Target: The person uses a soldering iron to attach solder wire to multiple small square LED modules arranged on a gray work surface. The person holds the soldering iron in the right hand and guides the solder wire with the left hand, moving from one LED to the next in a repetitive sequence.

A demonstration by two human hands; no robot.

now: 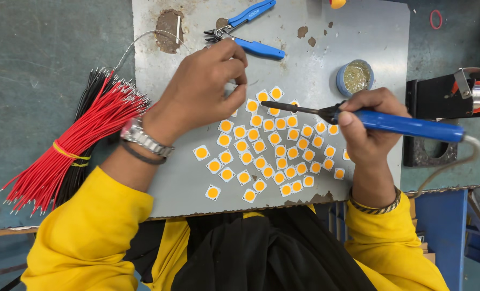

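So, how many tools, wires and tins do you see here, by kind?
Soldering iron: 1
Blue-handled cutters: 1
Red wire bundle: 1
Black wire bundle: 1
Thin silvery wire: 1
Round tin: 1
Total: 6

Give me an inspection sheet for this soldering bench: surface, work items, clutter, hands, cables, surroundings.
Surface: grey metal sheet with rusty, burnt patches, lying on a worn green bench top.
Job's things: many small white squares with orange centres spread over the sheet; blue-handled soldering iron, tip over the squares.
Clutter: blue-handled cutters; small round tin; red ring.
Hands: left hand pinches a thin silvery wire; right hand grips the soldering iron.
Cables: bundle of red wires over black ones, bound with a yellow band; iron's cord trails right.
Surroundings: black iron stand at right; blue frame below.
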